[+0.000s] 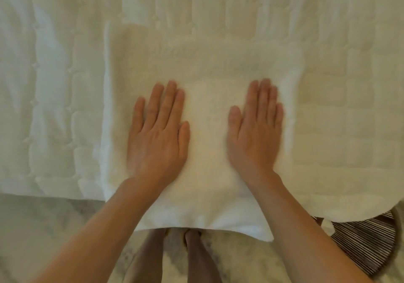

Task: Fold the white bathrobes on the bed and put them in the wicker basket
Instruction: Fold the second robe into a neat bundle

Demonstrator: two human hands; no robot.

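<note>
1. The fingers (162, 99) of the left hand (157, 138) were laid flat and released on the folded bathrobe (207, 68), grasping nothing.
2. The right hand (254, 134) was likewise pressed flat, beside the left one.
3. The bathrobe was spread on the bed (43, 86), its near edge hung past the bed's edge.
4. A slide toward the floor (32, 228) was judged possible if pressure were lifted.
5. The wicker basket was not seen.

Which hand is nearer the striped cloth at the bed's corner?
Right. The right hand lies flat on the folded bathrobe, on the side toward the striped cloth; the left hand lies further away.
</note>
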